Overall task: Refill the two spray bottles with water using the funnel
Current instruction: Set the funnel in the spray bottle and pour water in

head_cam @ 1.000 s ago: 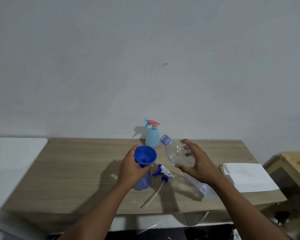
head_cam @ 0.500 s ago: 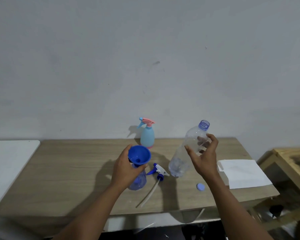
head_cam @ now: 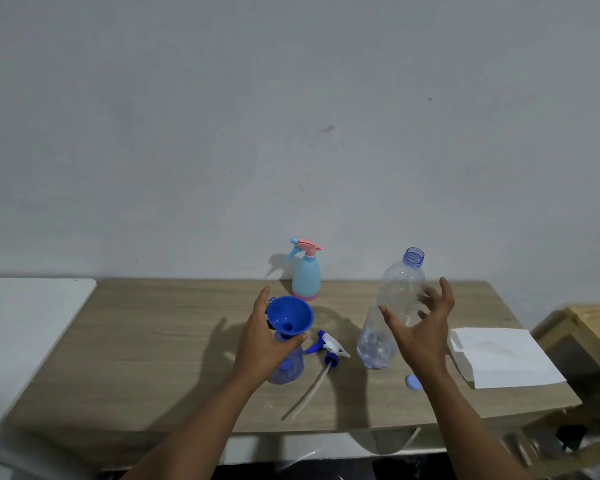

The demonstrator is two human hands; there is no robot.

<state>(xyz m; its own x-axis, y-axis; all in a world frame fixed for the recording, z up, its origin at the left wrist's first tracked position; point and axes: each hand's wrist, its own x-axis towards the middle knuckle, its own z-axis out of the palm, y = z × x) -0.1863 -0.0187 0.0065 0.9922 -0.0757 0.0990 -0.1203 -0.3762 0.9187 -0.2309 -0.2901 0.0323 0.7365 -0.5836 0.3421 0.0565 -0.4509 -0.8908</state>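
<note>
Handling: the water bottle [head_cam: 397, 299] is looking thin, light and nearly empty, so it is likely crushing under a hard squeeze; its middle is offering the best hold.
Position: it is standing tilted on the table [head_cam: 153, 341], with its cap [head_cam: 413, 382] lying beside it.
Right hand [head_cam: 421, 329]: fingers are spreading wide around the bottle's middle; contact is hard to judge.
Left hand [head_cam: 262, 344]: it is gripping the funnel [head_cam: 289, 317] sitting in the blue spray bottle [head_cam: 289, 368].
</note>
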